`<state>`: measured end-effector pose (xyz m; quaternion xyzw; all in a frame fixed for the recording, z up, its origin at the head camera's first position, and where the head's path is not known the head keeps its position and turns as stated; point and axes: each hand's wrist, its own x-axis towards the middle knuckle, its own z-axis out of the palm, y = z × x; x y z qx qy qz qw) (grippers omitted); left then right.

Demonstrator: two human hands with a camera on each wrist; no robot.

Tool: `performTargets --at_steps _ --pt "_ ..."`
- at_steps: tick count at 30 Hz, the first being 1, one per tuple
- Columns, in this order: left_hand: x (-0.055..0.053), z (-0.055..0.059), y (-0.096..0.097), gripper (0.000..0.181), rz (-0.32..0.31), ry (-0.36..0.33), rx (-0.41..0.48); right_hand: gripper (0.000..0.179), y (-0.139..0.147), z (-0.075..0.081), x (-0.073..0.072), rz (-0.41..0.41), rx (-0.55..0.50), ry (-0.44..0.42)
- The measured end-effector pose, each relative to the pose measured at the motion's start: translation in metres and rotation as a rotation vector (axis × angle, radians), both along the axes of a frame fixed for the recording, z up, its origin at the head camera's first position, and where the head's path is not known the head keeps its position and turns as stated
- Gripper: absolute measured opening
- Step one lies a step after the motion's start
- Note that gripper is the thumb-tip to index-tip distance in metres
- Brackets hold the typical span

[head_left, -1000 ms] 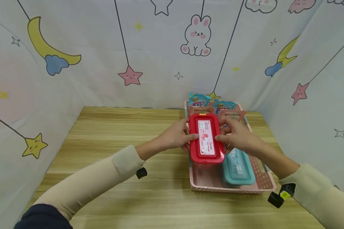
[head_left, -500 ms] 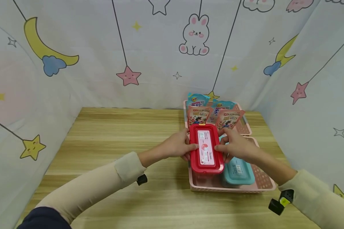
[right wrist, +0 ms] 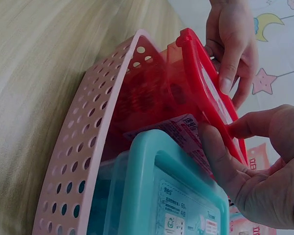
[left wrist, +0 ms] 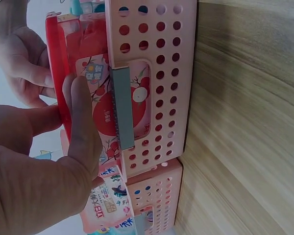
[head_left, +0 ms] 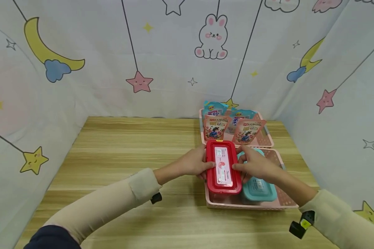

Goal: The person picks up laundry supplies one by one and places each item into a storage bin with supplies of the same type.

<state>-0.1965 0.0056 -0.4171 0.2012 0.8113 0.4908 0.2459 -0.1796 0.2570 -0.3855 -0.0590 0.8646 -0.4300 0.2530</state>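
Both hands hold a red lidded plastic box (head_left: 223, 167) with a pink-and-white label. My left hand (head_left: 194, 162) pinches its left edge, thumb on the lid and fingers down the side. On the opposite edge, my right hand (head_left: 256, 166) has the same kind of grip. The right wrist view shows the box's clear lower part tilted inside the pink perforated basket (right wrist: 108, 120). Beside it in that basket lies a teal lidded box (head_left: 260, 190), partly behind my right hand. The underside of the red box is hidden.
A second pink basket (head_left: 269, 141) stands directly behind, holding blue pouches (head_left: 214, 109) and pink pouches (head_left: 247, 130) upright. Wooden tabletop (head_left: 127, 145) stretches to the left. A patterned cloth (head_left: 171, 45) hangs along the back and sides.
Both hands have brought the red box nearer to me and lower, down into the front basket. The pink pouches behind it now show fully. The teal box has stayed put.
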Motion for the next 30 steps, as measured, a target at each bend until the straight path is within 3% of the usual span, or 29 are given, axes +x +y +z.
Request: performTargets --at_steps 9,19,23,30 --pt "0.000 -0.002 0.007 0.043 0.010 0.015 -0.086 0.058 -0.003 -0.010 0.000 0.010 0.098 0.044" --pt "0.000 -0.006 0.008 0.050 0.019 -0.019 -0.132 0.060 -0.014 -0.007 -0.002 0.113 0.287 0.119" --pt "0.001 -0.006 0.009 0.051 0.015 -0.036 -0.142 0.060 -0.019 -0.004 -0.004 0.126 0.326 0.093" --pt "0.001 -0.007 0.013 0.035 -0.005 -0.046 -0.165 0.052 -0.027 0.000 -0.006 0.136 0.389 0.038"
